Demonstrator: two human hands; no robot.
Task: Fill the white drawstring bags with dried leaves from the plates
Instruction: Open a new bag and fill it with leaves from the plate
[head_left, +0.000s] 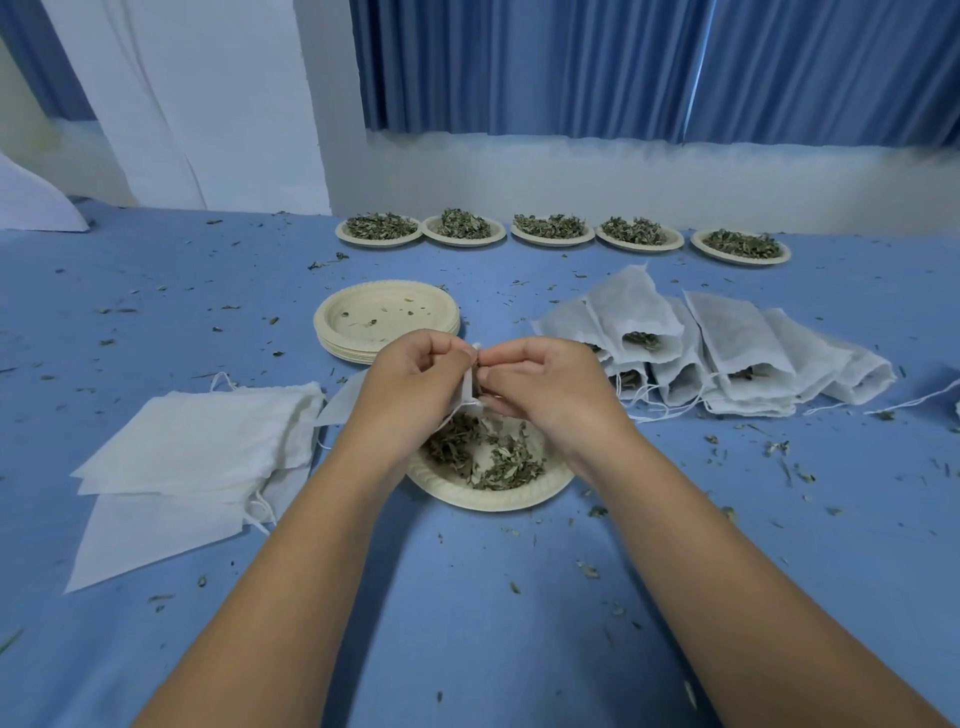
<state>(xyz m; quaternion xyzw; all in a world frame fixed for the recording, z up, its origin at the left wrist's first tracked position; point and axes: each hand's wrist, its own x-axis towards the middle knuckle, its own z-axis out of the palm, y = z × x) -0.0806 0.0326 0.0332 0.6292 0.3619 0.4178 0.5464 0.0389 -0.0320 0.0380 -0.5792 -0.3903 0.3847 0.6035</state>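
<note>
My left hand and my right hand meet above a cream plate that holds dried leaves. Between their fingertips both pinch the mouth of a white drawstring bag; most of it is hidden behind my hands, and a string hangs down toward the leaves. Flat empty bags lie in a pile at the left. Several bags with leaves showing in their mouths lie overlapped at the right.
A stack of empty plates stands just beyond my hands. Several plates heaped with leaves line the far edge below a blue curtain. Leaf crumbs are scattered over the blue tablecloth.
</note>
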